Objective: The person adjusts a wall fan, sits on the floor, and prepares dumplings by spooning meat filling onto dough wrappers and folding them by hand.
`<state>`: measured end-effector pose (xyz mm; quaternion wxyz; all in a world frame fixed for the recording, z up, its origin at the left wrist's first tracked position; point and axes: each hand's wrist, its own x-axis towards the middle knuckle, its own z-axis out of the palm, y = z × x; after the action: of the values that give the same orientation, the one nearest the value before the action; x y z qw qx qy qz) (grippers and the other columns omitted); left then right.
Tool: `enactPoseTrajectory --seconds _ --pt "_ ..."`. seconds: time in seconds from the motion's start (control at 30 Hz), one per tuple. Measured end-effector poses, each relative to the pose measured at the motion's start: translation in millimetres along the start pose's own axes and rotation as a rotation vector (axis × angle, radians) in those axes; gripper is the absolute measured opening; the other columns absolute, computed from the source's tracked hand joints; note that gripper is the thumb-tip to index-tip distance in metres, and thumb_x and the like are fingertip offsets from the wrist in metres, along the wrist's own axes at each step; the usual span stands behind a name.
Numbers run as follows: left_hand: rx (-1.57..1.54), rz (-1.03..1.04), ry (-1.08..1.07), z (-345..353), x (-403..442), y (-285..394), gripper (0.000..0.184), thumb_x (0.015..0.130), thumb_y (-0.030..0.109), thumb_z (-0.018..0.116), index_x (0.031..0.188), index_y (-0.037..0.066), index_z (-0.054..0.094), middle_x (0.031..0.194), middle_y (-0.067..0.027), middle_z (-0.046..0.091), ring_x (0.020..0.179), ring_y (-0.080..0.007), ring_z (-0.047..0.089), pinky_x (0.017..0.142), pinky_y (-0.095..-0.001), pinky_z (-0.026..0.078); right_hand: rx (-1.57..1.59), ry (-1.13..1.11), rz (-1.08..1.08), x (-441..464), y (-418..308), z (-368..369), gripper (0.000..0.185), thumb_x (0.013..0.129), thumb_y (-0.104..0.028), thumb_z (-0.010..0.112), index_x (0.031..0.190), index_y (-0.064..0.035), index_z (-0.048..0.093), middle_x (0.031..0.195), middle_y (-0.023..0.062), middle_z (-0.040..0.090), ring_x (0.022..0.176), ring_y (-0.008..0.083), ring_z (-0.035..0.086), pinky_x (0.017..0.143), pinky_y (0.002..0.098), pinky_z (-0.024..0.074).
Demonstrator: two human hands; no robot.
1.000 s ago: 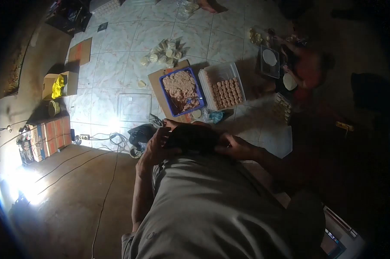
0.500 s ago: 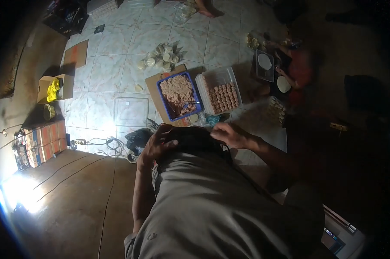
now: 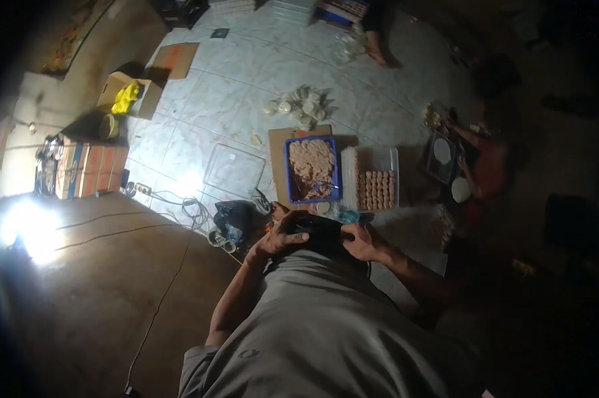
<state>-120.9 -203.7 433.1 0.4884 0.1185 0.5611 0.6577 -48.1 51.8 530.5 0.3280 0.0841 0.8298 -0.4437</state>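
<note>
My left hand (image 3: 283, 233) lies against the dark cloth (image 3: 320, 232) at my waist, its thumb stretched out and apart from the fingers. At the cloth's right edge, my right hand (image 3: 362, 243) has curled fingers that pinch it; the fingertips are partly hidden. Just beyond the hands is a blue tray (image 3: 287, 166) of pinkish ground-meat mixture (image 3: 312, 159) with a tool lying in it. To its right, a clear plastic box (image 3: 396, 179) holds rows of shaped meat balls (image 3: 376, 190).
Cardboard (image 3: 279, 159) lies beneath the tray, with pale round pieces (image 3: 306, 103) heaped behind. Cables (image 3: 194, 213) and a black bag (image 3: 233, 215) lie left. A seated person in red (image 3: 488, 169) works at right; another person's foot (image 3: 377, 54) shows at the back.
The view has shifted, so the tray, boxes and floor appear farther right and slightly lower. Both hands stay at the dark cloth by my waist.
</note>
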Motion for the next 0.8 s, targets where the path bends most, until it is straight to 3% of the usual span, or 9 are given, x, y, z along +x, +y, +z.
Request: enactPoseTrajectory --seconds 0.13,0.2,0.3,0.33,0.37,0.53,0.67,0.73,0.8 --pt "-0.239 0.043 0.111 -9.6 -8.8 -10.6 0.064 0.096 0.043 0.056 0.140 -0.003 0.045 0.138 -0.0151 0.051 0.132 -0.0235 0.044 0.111 -0.0350 0.031 -0.271 -0.064 0.004 21.7 10.2 28.2 0.029 0.084 -0.020 0.064 0.100 0.0033 0.063 0.093 0.0246 0.066 0.085 0.0344 0.066 0.074 0.0406 0.0489" --pt "-0.266 0.024 0.178 -17.5 -9.3 -15.3 0.057 0.105 0.042 0.037 0.136 -0.004 0.051 0.136 -0.0126 0.052 0.131 -0.0204 0.044 0.113 -0.0336 0.028 -0.191 -0.018 -0.018 23.3 -3.5 25.3 0.026 0.083 -0.020 0.063 0.094 0.0036 0.060 0.088 0.0257 0.065 0.081 0.0365 0.065 0.071 0.0434 0.0482" --pt "-0.245 -0.085 0.240 -27.2 -17.2 -48.4 0.057 0.106 0.042 0.035 0.136 -0.003 0.051 0.138 -0.0123 0.052 0.132 -0.0197 0.044 0.113 -0.0330 0.028 -0.110 -0.012 -0.020 34.9 -10.6 28.5 0.023 0.085 -0.021 0.064 0.088 0.0019 0.059 0.082 0.0237 0.064 0.079 0.0381 0.065 0.070 0.0462 0.0490" --pt "-0.230 -0.013 0.227 -36.8 -19.2 -73.6 0.058 0.106 0.043 0.034 0.139 -0.001 0.050 0.143 -0.0129 0.050 0.135 -0.0210 0.042 0.115 -0.0334 0.026 -0.214 -0.024 -0.150 39.7 -10.0 29.0 0.023 0.086 -0.021 0.064 0.092 0.0007 0.060 0.083 0.0234 0.065 0.080 0.0379 0.066 0.071 0.0458 0.0495" --pt "-0.229 -0.004 0.242 -40.1 -25.0 -70.2 0.058 0.106 0.043 0.034 0.139 -0.001 0.050 0.143 -0.0129 0.050 0.135 -0.0210 0.042 0.115 -0.0334 0.026 -0.316 -0.032 -0.281 45.1 -11.7 30.1 0.023 0.087 -0.022 0.064 0.096 -0.0005 0.062 0.084 0.0231 0.065 0.081 0.0377 0.066 0.072 0.0454 0.0500" --pt "-0.246 0.022 0.286 -45.9 -52.3 -13.0 0.063 0.106 0.048 0.029 0.147 0.001 0.041 0.150 -0.0131 0.044 0.141 -0.0213 0.035 0.118 -0.0342 0.021 -0.344 0.035 -0.160 77.7 -65.4 26.4 0.023 0.085 -0.017 0.064 0.095 0.0026 0.064 0.081 0.0252 0.066 0.078 0.0351 0.071 0.068 0.0412 0.0523" --pt "-0.251 0.091 0.354 -61.2 -59.3 5.8 0.066 0.106 0.050 0.026 0.149 0.001 0.037 0.152 -0.0127 0.041 0.143 -0.0212 0.032 0.118 -0.0342 0.019 -0.383 -0.011 -0.253 105.4 -104.6 15.6 0.024 0.085 -0.018 0.064 0.095 0.0034 0.064 0.081 0.0259 0.066 0.080 0.0362 0.070 0.070 0.0422 0.0520" --pt "-0.271 0.041 0.407 -75.0 -55.5 9.9 0.060 0.106 0.043 0.035 0.154 0.006 0.030 0.148 -0.0096 0.043 0.134 -0.0180 0.040 0.113 -0.0298 0.027 -0.419 0.003 -0.286 123.3 -116.9 12.4 0.025 0.085 -0.019 0.064 0.094 0.0037 0.063 0.082 0.0257 0.067 0.080 0.0375 0.070 0.070 0.0438 0.0514" --pt "-0.287 0.053 0.423 -94.8 -44.8 1.8 0.063 0.106 0.044 0.036 0.153 0.003 0.031 0.149 -0.0089 0.041 0.137 -0.0174 0.037 0.114 -0.0288 0.025 -0.448 -0.022 -0.284 146.0 -133.0 7.0 0.024 0.086 -0.019 0.064 0.094 0.0035 0.063 0.082 0.0254 0.067 0.081 0.0379 0.069 0.070 0.0440 0.0512"
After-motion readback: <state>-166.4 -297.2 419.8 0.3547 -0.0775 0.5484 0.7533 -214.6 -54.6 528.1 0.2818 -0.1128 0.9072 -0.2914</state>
